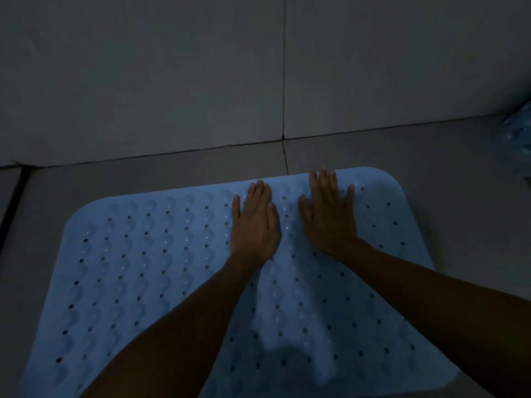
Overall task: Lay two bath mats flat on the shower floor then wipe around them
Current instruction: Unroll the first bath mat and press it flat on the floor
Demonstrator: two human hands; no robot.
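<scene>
Lying spread across the grey tiled shower floor [172,173], the light blue bath mat [138,268] is filling most of the near view, its left edge sitting close to the dark floor joint at the left and its far edge running near the base of the wall [143,81]. Its hole-dotted, bumpy surface is looking flat over the left half, with no curled corner showing there.

Moving right, the left hand [254,225] is resting palm down on the far middle of the mat, fingers straight and close together, holding nothing. Just beside it, the right hand [330,216] is also pressing palm down, fingers splayed a little wider, its fingertips reaching the mat's far edge, likewise empty. Both seem to be smoothing the far edge down onto the floor.

Further right, the mat's far right corner is lying rounded and flat on the tile. At the far right edge of the view, a pale blue, spotted object [518,133] is sitting by the wall, well apart from the hands; it is probably the second mat, not yet laid out, though it is too cropped and blurred to be sure.

So the first mat is nearly settled, the second is apparently waiting, and the wiping is not begun: no cloth is showing anywhere.
</scene>
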